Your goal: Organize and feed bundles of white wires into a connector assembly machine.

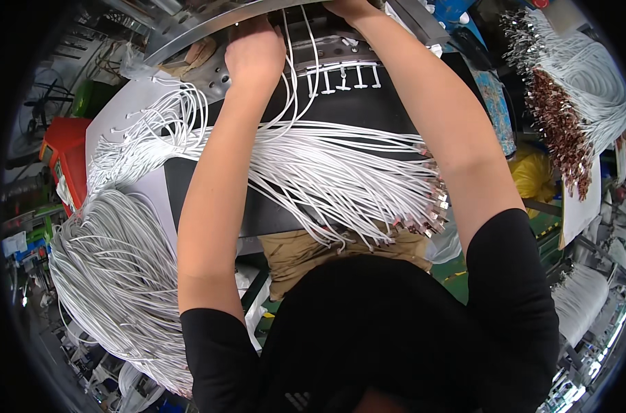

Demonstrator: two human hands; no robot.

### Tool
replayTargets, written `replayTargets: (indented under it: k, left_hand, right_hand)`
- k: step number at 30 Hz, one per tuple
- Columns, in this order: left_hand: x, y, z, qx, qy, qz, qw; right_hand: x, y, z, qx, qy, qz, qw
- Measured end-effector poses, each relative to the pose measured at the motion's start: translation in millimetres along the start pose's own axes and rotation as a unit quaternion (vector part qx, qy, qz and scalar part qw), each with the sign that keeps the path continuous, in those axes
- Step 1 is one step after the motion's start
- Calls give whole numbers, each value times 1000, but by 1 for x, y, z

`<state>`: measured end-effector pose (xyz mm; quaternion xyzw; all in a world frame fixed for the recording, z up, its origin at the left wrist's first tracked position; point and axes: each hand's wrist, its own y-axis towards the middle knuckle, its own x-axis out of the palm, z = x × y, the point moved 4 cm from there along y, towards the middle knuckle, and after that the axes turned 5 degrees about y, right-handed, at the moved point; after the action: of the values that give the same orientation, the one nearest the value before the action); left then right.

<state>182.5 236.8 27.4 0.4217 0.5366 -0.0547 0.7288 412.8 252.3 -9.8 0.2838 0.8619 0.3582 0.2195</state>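
Note:
A thick bundle of white wires (306, 168) with metal terminals at the right ends lies across a black work surface (368, 103). My left hand (254, 51) reaches up to the metal machine plate (189, 27) at the top, fingers curled, with thin white wires running down from near it. My right hand (351, 7) is mostly cut off by the top edge, at the same machine. A row of short white pieces (344, 77) sits on the fixture between my arms.
A large heap of white wires (113, 275) hangs at the left. Another wire bundle with copper-coloured terminals (574, 96) lies at the right. A red bin (65, 155) stands at the left, a yellow bag (530, 172) at the right.

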Motion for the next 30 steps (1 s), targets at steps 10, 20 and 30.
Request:
replayTargets:
  k: [10,20,30]
  left_hand:
    - [6,3,-4,19,-57,-27,998]
    - [5,0,-4,82,-42,55,994]
    - [11,19,14,25,50,-93,994]
  right_hand:
    - [-10,6,-39,-39,18,16,999]
    - [-7,4,-41,-50,33,23,998]
    - [-11,3,-43,-20,-8,32,999]
